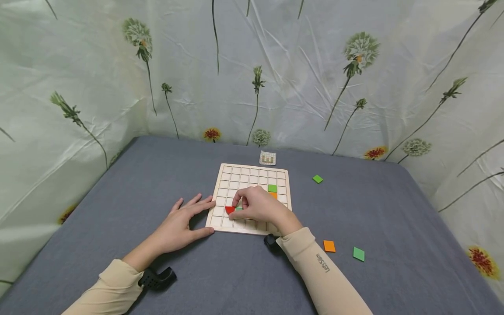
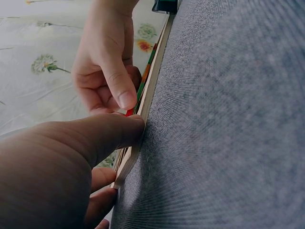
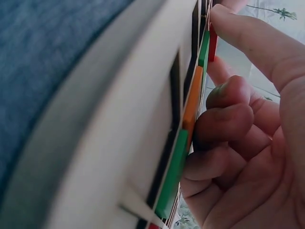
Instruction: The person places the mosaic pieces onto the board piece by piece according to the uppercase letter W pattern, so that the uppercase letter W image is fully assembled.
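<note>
A pale wooden grid board [image 1: 225,176] lies on the grey cloth. Over its lower left part, my right hand [image 1: 260,205] pinches a red tile [image 1: 229,210] between thumb and forefinger; part of that tile is hidden by the fingers. In the right wrist view the red tile [image 3: 213,45] stands a little proud of the row of a green tile [image 3: 172,174] and an orange tile [image 3: 192,100]. Fingers spread, my left hand [image 1: 181,225] rests at the board's left edge, its thumb by the near corner. Farther right on the board sits another green tile [image 1: 272,188].
Right of the board lie a loose green tile [image 1: 317,179], an orange tile [image 1: 329,246] and a paler green tile [image 1: 358,254]. A small card with a printed grid [image 1: 267,158] lies behind the board. Flower-printed fabric [image 1: 291,87] hangs around the table.
</note>
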A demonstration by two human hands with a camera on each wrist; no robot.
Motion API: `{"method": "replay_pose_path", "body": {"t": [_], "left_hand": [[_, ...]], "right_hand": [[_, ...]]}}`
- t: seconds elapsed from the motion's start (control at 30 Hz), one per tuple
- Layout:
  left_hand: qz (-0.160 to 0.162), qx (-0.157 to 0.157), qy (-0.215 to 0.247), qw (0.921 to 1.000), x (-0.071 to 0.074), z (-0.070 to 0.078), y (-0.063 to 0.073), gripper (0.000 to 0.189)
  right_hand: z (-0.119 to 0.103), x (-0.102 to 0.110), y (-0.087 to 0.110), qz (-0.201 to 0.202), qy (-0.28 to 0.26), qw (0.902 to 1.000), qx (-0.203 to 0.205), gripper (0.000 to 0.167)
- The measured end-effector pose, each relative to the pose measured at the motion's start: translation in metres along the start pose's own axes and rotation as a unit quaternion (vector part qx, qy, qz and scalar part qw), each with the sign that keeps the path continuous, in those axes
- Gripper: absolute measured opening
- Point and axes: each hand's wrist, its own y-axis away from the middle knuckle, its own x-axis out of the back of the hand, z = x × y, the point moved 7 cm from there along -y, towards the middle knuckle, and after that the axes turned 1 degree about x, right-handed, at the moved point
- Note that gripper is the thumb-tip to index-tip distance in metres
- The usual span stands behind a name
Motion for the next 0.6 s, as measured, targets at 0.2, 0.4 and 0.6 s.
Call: {"method": "replay_pose_path", "body": {"t": [0.2, 0.4, 0.6], "left_hand": [[-0.001, -0.001, -0.002, 1.0000, 0.0000, 0.0009, -0.0010, 0.065], [0.000, 0.000, 0.000, 1.0000, 0.0005, 0.0015, -0.0008, 0.065], [0.002, 0.000, 0.002, 1.0000, 0.0008, 0.0012, -0.0008, 0.065]], "right_hand": [[-0.0008, -0.0005, -0.0006, 0.002, 0.016, 0.9999, 0.007, 0.023], [-0.0005, -0.0009, -0.0016, 0.003, 0.028, 0.9996, 0.007, 0.024], [-0.0034, 0.0006, -0.0023, 0.005, 0.038, 0.9992, 0.015, 0.025]]}}
